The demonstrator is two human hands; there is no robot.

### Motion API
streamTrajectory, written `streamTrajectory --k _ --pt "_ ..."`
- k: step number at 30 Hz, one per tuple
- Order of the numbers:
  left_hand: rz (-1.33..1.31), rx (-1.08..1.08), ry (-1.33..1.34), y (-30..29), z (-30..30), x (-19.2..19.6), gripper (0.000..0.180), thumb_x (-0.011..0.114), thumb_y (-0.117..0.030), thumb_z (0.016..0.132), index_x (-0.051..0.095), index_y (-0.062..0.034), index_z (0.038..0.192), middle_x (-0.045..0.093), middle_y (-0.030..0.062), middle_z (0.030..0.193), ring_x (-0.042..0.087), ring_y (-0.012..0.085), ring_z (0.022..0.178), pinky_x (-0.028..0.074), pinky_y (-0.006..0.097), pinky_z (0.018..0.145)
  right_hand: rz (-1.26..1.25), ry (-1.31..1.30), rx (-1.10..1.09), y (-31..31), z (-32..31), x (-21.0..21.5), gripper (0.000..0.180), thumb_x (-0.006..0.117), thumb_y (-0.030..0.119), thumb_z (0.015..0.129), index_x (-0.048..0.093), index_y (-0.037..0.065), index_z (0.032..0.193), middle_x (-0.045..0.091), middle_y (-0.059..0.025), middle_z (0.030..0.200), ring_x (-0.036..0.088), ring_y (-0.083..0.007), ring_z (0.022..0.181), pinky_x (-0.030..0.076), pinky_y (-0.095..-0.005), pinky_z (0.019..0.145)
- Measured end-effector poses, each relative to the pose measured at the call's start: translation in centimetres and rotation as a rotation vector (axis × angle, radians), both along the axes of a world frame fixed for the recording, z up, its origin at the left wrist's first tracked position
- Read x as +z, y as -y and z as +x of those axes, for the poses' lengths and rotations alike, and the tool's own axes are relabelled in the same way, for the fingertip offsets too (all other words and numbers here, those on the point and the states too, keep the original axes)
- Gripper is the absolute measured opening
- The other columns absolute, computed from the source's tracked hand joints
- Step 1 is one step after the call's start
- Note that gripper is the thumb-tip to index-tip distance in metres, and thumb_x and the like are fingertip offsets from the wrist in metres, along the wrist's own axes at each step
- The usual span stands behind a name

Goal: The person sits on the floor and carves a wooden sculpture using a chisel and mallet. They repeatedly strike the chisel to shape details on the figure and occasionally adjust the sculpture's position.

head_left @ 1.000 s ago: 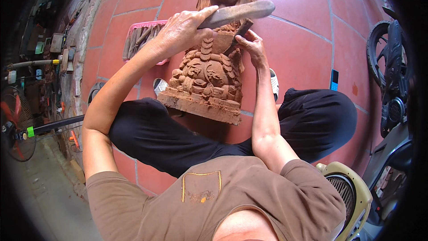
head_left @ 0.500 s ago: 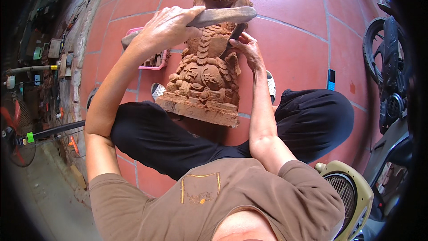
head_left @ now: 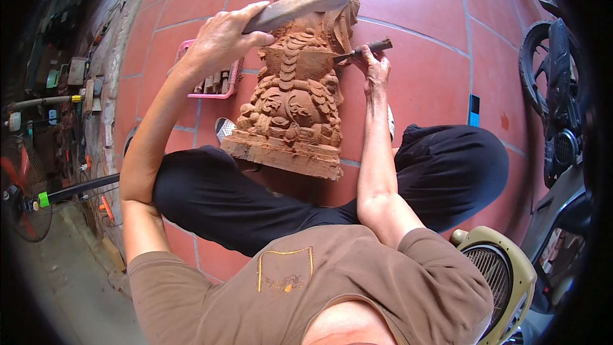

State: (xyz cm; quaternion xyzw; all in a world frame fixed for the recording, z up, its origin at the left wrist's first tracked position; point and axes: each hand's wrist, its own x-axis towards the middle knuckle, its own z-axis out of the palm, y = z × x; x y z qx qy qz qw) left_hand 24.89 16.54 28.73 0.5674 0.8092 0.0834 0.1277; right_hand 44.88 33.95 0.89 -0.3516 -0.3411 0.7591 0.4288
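A reddish-brown carved wooden statue (head_left: 290,115) lies on the floor between my legs, its square base towards me. My left hand (head_left: 220,39) grips a long wooden mallet (head_left: 300,9), raised over the statue's upper part and slanting up to the right. On the right side of the carving, my right hand (head_left: 375,71) is closed around a chisel (head_left: 378,46). The chisel lies nearly level, its blade pointing left at the statue's middle edge. Whether the blade tip touches the wood, I cannot tell. Mallet and chisel are apart.
A pink basket (head_left: 223,94) of wooden-handled tools stands left of the statue. A blue phone (head_left: 474,111) lies on the red tiles at right. A beige fan (head_left: 491,262) is near my right side, with a motorbike wheel (head_left: 543,70) beyond. Tools line the left wall.
The chisel has swung from steep to nearly level, and my right hand has shifted slightly right and down. The mallet has moved up and left and now tilts more.
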Motion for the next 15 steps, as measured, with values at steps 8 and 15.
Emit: streamTrajectory --k 8,15 --pt "0.007 -0.012 0.043 1.6 -0.9 -1.1 0.066 0.072 -0.042 0.084 0.055 -0.0096 0.138 0.069 0.0215 0.11 0.068 0.0318 0.104 0.051 0.043 0.091 -0.095 -0.009 -0.042 0.7 0.2 -3.6 0.016 0.064 0.011 0.095 0.057 0.0 0.104 0.068 -0.0115 0.092 0.071 -0.0249 0.079 0.065 -0.038 0.074" --pt "-0.055 0.011 0.115 1.3 0.2 -1.1 0.065 0.072 -0.039 0.083 0.055 -0.0085 0.138 0.069 0.0215 0.111 0.068 0.0304 0.105 0.05 0.042 0.092 -0.194 -0.041 0.068 1.3 0.9 -3.6 0.02 0.067 0.009 0.091 0.057 0.0 0.105 0.069 -0.0124 0.093 0.072 -0.0259 0.08 0.064 -0.0379 0.075"
